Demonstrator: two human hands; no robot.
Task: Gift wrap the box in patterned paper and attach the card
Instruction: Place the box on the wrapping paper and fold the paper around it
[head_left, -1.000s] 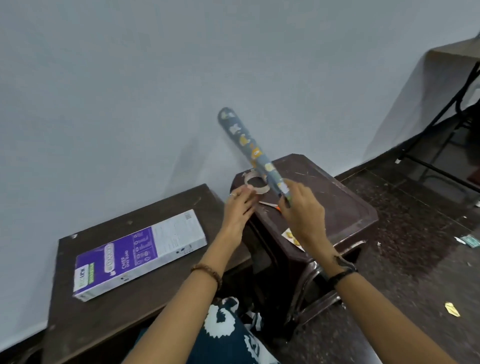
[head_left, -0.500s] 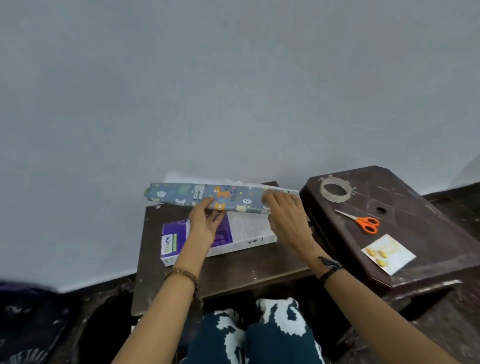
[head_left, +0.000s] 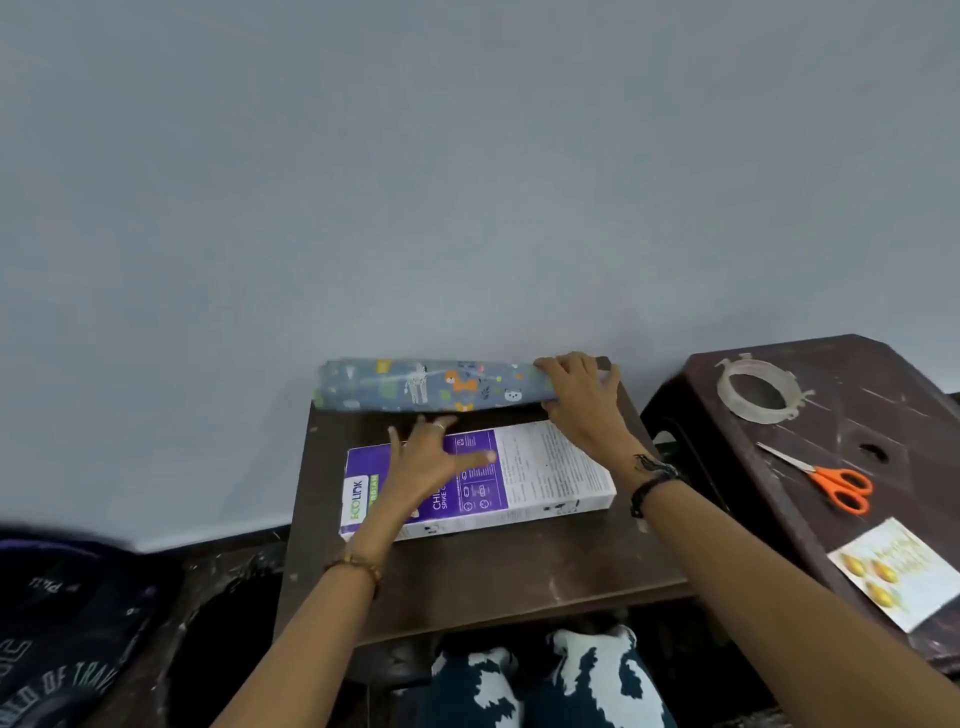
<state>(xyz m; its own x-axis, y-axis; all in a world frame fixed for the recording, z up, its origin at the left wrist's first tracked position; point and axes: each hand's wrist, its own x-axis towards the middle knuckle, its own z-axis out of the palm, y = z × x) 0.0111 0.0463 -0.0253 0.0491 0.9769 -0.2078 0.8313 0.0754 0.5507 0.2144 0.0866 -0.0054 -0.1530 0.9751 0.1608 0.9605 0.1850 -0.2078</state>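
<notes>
A flat purple and white box (head_left: 545, 478) lies on the small dark table (head_left: 493, 582). Behind it, against the wall, lies the roll of blue patterned paper (head_left: 415, 387) with animal prints. My right hand (head_left: 582, 400) rests on the roll's right end, fingers bent over it. My left hand (head_left: 431, 462) hovers spread over the box's left half, fingers straight. The card (head_left: 898, 571) with gold shapes lies on the brown stool to the right.
On the brown stool (head_left: 883, 415) at right sit a tape roll (head_left: 758, 389) and orange scissors (head_left: 831, 483). A dark bag (head_left: 57, 623) lies on the floor at left. The wall stands directly behind the table.
The roll has moved back to the table's far edge by the wall. My left hand has let go of it and moved over the box. The camera has swung down.
</notes>
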